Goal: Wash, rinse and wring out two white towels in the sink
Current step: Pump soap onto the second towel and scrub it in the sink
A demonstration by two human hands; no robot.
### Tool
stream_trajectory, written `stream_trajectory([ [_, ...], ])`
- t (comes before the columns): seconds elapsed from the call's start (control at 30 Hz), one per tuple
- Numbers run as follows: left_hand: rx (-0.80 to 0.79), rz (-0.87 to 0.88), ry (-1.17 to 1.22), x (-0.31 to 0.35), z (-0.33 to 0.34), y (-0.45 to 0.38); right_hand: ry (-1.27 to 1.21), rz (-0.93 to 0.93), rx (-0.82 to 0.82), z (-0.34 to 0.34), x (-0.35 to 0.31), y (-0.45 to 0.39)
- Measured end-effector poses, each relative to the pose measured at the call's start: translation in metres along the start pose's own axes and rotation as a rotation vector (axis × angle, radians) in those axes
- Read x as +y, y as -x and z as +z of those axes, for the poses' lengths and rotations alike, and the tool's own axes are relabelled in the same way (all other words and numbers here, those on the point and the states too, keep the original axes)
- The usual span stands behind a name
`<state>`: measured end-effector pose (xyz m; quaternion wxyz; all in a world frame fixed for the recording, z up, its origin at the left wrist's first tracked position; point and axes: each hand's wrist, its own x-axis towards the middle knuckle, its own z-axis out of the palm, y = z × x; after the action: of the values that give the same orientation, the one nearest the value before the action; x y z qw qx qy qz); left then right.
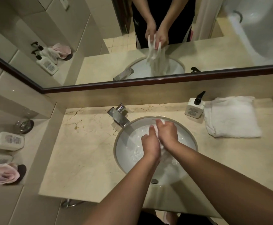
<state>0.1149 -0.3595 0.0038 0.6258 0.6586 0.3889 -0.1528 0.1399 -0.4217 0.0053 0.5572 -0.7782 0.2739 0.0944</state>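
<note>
1. Nearest to us, our two arms reached out over the near edge of the counter (pixel 87 159) and into the sink (pixel 191 140).
2. Our left hand (pixel 150 143) and right hand (pixel 168 133) were pressed close together over the water. Both were curled tight around the wet towel (pixel 162 121). Only small white bits of it showed between our fingers.
3. We think this was the washing or squeezing step for the first towel. Next we would need to twist it hard, low inside the bowl, so drips stayed in.
4. The tap (pixel 118 116) stuck out over the far left rim, close to our hands, so we had little room there.
5. Far right, the second towel (pixel 231 117) lay folded on the counter, touching the soap bottle (pixel 194 108). There was open counter on the left.
</note>
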Motion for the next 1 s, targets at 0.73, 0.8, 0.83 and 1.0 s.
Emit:
stream_trajectory([
  [0.73, -0.068, 0.085, 0.012, 0.018, 0.004, 0.012, -0.174, 0.013, 0.084, -0.009, 0.006, 0.013],
  [0.8, 0.011, 0.053, 0.017, 0.024, -0.001, 0.004, -0.134, 0.007, -0.003, 0.006, 0.014, 0.024],
  [0.83, 0.01, 0.024, 0.037, 0.026, -0.003, 0.004, -0.108, 0.004, -0.02, 0.01, 0.016, 0.026],
  [1.0, -0.1, 0.071, -0.033, 0.019, 0.008, 0.016, -0.148, 0.043, 0.123, -0.013, 0.0, -0.002],
])
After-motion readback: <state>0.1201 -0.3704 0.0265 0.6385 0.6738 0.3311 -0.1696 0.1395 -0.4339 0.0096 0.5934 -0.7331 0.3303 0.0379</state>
